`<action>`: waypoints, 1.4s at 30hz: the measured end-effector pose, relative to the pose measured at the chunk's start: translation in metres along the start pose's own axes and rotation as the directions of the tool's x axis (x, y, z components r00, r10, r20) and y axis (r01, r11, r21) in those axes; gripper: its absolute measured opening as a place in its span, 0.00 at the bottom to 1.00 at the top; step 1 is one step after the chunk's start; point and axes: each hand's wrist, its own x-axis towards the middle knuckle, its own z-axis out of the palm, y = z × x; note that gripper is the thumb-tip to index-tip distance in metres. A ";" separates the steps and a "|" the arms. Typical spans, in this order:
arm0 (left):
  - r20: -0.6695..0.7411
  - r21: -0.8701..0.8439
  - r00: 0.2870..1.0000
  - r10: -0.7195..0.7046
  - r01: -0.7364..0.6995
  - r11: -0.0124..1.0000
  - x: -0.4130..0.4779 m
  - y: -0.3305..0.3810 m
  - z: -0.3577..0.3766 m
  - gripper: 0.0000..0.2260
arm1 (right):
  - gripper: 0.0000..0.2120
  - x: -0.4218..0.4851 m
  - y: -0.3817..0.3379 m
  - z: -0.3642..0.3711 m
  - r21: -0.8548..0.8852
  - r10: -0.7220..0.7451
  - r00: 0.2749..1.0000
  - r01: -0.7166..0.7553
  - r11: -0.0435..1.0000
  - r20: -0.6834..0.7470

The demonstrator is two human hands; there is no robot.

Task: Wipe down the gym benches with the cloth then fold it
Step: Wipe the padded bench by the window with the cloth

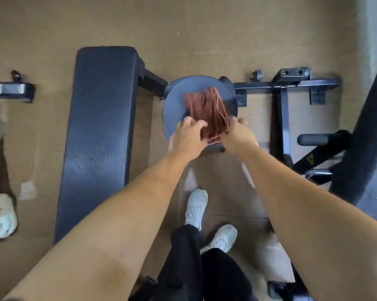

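A reddish-brown cloth [207, 110] lies bunched on a round dark grey seat pad [174, 105] in the middle of the view. My left hand [188, 137] grips the cloth's near left edge. My right hand [239, 135] pinches its near right edge. Both hands sit at the pad's near rim, with the cloth stretched between them. A long black flat bench [100, 131] runs along the floor just left of the pad.
A black metal frame [283, 88] with a padded roller [313, 140] stands to the right of the pad. My white shoes [196, 207] and black trousers are below. Another person's shoe [1, 216] is at the left edge, on the brown floor.
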 end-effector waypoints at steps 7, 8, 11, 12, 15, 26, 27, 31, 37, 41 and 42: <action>-0.062 0.135 0.997 0.050 -0.041 0.990 0.031 0.001 0.041 0.10 | 0.10 0.037 0.005 0.020 0.243 0.105 0.982 -0.064 0.968 -0.157; -0.081 0.131 0.994 0.075 -0.064 0.989 0.031 -0.002 0.038 0.05 | 0.09 0.036 0.004 0.016 0.259 0.117 0.979 -0.072 0.963 -0.166; -0.070 0.044 0.995 0.067 -0.064 0.997 0.026 0.001 0.021 0.02 | 0.07 0.025 -0.004 0.001 0.339 0.126 0.975 -0.058 0.939 -0.182; -0.050 0.007 0.998 0.044 -0.043 0.999 0.022 0.003 0.012 0.01 | 0.06 0.017 -0.011 -0.007 0.374 0.125 0.976 -0.051 0.926 -0.176; 0.023 -0.077 1.000 -0.005 0.007 0.997 0.002 0.013 -0.019 0.17 | 0.07 -0.010 -0.041 -0.040 0.557 0.088 0.992 -0.022 0.830 -0.091; -0.155 -0.431 0.981 -0.114 0.037 0.902 -0.097 0.049 -0.148 0.23 | 0.12 -0.140 -0.154 -0.182 0.785 -0.023 0.991 0.121 0.607 -0.134; -0.181 -0.483 0.979 -0.097 -0.003 0.876 -0.108 0.056 -0.158 0.26 | 0.17 -0.148 -0.157 -0.189 0.773 -0.062 0.989 0.144 0.618 -0.135; -0.247 -0.657 0.969 0.008 -0.173 0.733 -0.150 0.087 -0.195 0.33 | 0.13 -0.185 -0.172 -0.208 0.710 -0.119 0.980 0.196 0.677 -0.158; -0.288 -0.502 0.958 -0.008 -0.143 0.853 -0.197 0.107 -0.230 0.13 | 0.06 -0.244 -0.173 -0.237 0.684 0.007 0.953 0.213 0.697 -0.304; -0.276 -0.395 0.961 -0.030 -0.085 0.915 -0.223 0.112 -0.250 0.09 | 0.07 -0.282 -0.150 -0.270 0.751 0.148 0.916 0.203 0.629 -0.372; -0.297 -0.402 0.951 -0.084 -0.045 0.915 -0.228 0.114 -0.254 0.08 | 0.09 -0.287 -0.137 -0.279 0.771 0.185 0.904 0.206 0.602 -0.386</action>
